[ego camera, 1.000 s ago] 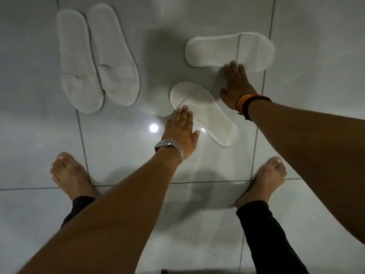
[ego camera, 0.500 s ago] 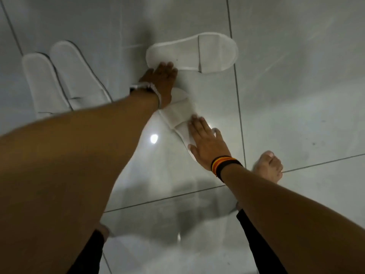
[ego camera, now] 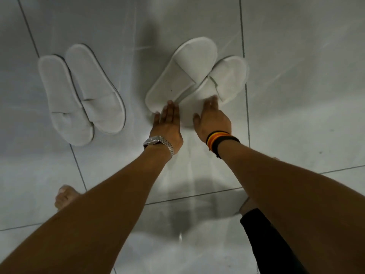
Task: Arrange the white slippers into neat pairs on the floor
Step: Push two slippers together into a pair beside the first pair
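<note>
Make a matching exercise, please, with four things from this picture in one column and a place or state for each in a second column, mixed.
Things:
1. left hand
2. right hand
3. far-left slipper
4. upper slipper of the right pair

Places or states:
A. lies partly over its partner, toe away from the person
B. wrist carries a metal watch
C. lies flat with its toe toward the person
D. wrist carries striped bands

Right pairs: 1-B, 2-D, 3-C, 4-A
</note>
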Demonstrator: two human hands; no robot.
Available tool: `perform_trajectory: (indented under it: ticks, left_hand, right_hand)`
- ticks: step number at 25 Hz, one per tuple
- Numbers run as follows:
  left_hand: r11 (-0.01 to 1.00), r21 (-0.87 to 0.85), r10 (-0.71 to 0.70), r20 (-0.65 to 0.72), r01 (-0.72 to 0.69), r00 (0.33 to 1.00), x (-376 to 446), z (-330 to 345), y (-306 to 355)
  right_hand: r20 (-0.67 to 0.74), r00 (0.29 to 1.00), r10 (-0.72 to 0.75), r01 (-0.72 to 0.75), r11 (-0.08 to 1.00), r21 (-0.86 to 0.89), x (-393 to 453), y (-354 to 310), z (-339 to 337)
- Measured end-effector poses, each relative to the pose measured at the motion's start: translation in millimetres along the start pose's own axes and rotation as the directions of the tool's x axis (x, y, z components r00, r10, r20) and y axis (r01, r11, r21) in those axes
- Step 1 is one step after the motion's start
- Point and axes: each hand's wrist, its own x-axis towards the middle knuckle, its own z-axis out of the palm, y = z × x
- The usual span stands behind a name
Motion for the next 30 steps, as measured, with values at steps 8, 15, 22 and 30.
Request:
perform_trajectory:
  ticks: [8, 15, 22, 30]
  left_hand:
    - [0.994, -0.111, 0.012, -0.116, -0.025, 0.993, -16, 2, 8]
    - [0.908, -0.405, -0.095, 0.062, 0.112, 0.994, -10, 10, 57]
    - [0.92, -0.29, -0.25, 0.087, 0.265, 0.964, 28, -13, 25]
    - [0.993, 0.047, -0.106, -0.135, 0.113, 0.985, 65, -51, -19]
  right_hand:
    - [0.092, 0.915, -0.392, 0.403, 0.89, -0.213, 15, 22, -41]
    - [0.057, 0.834, -0.549, 0.529, 0.767, -0.364, 100, -27, -93]
    - [0.152, 0.901, -0.406, 0.431, 0.804, -0.41, 111, -15, -92]
    - [-0.03, 0.973, -0.231, 0.217, 0.947, -0.239, 13, 59, -39]
